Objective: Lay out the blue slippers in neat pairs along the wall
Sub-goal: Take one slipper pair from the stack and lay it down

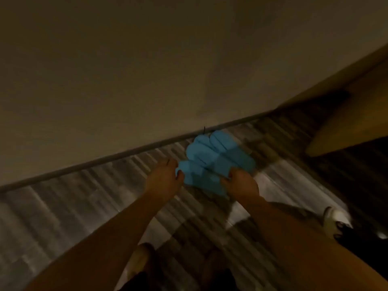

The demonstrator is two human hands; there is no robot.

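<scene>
Now both hands at blue slippers [212, 158] by wall [147, 70]; left hand [165, 177], right hand [241, 183] grip unclear, blurred.

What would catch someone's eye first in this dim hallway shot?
The bright blue foam slippers, bunched in an overlapping cluster on the striped grey carpet by the beige wall's baseboard, stand out at once. The left hand touches the cluster's left edge and the right hand its near right side. The picture is motion-blurred.
</scene>
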